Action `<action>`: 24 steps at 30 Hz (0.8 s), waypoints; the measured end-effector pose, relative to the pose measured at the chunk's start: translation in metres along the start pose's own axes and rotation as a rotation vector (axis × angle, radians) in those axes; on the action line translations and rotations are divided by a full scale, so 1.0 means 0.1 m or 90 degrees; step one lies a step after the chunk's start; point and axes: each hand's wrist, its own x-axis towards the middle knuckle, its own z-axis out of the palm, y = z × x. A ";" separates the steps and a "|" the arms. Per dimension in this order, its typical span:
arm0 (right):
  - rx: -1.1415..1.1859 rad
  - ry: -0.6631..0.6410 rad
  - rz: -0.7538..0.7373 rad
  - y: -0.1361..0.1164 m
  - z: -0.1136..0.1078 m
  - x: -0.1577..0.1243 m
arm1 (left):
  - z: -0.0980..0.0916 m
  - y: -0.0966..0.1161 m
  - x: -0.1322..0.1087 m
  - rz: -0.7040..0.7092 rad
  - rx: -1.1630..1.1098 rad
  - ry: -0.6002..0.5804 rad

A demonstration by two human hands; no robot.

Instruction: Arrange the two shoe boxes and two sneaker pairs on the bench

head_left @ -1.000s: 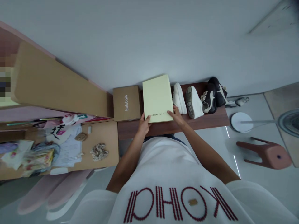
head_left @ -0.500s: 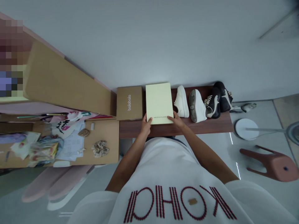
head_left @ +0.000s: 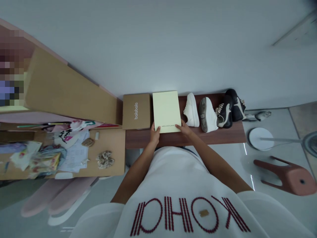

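Both my hands hold a pale yellow shoebox marked "MEIZHIYUAN" by its near corners. My left hand grips the left corner, thumb on the lid; my right hand grips the right corner the same way. To its left, almost touching, sits a brown "balabala" shoebox on the dark wooden bench. On the right stand a white shoe and a second white shoe lying on its side, its grey sole showing. Beyond them is a pair of black shoes with pale laces.
A desk with papers, plastic bags and a hair scrunchie adjoins the bench's left end. A reddish stool and a white round base stand on the floor at right. The wall runs behind the bench.
The yellow shoebox has shifted slightly left, closer to the brown box, with both hands still on it. The whole view has also moved a little.
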 end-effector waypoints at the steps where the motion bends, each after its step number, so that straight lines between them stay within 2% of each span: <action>1: 0.003 -0.002 0.005 -0.02 0.00 0.01 | 0.00 0.01 0.01 0.000 0.003 0.005; 5: -0.003 -0.022 0.003 -0.07 0.02 0.05 | 0.02 0.10 0.00 0.007 0.045 0.004; 8: -0.041 -0.008 -0.003 -0.09 -0.03 0.04 | 0.03 0.24 -0.10 0.019 0.157 0.022; 11: -0.061 0.035 0.000 -0.08 -0.21 -0.03 | 0.10 0.38 -0.30 0.084 0.282 0.036; 13: -0.057 0.068 -0.022 -0.05 -0.45 -0.13 | 0.22 0.43 -0.45 0.147 0.315 -0.003; 16: -0.073 0.152 -0.088 0.02 -0.96 -0.30 | 0.52 0.37 -0.63 0.187 0.283 -0.102; 20: -0.176 0.309 -0.083 0.14 -1.66 -0.49 | 1.07 0.07 -0.69 0.113 0.220 -0.250; 22: -0.204 0.348 -0.061 0.20 -1.91 -0.52 | 1.35 -0.08 -0.64 0.061 0.236 -0.261; 24: -0.234 0.342 -0.039 0.24 -2.08 -0.50 | 1.61 -0.19 -0.54 0.027 0.285 -0.228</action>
